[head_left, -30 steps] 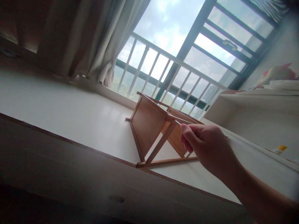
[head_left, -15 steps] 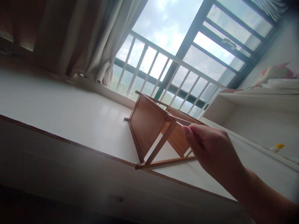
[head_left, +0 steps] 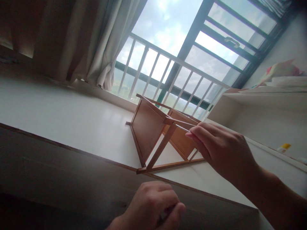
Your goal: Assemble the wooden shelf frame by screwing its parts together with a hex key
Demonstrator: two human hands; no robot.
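Note:
A small wooden rack (head_left: 148, 127) lies tipped on the white windowsill (head_left: 72, 111), one foot rail reaching the sill's front edge. My right hand (head_left: 220, 150) is at its upper right corner, fingers pinched on a thin light rod (head_left: 183, 127) that runs into the rack's top bar. My left hand (head_left: 153, 207) is low in the middle, below the sill's edge, fingers curled closed around something small that I cannot make out.
A window with white bars (head_left: 168, 73) and a dark frame rises behind the sill. A pale curtain (head_left: 103, 48) hangs at the left. A white shelf unit (head_left: 263, 105) with stacked fabric stands at the right; a small yellow item (head_left: 284, 147) lies below it.
My left hand has come into view at the bottom. My right hand's fingers have stretched forward along the thin rod. The view has shifted slightly.

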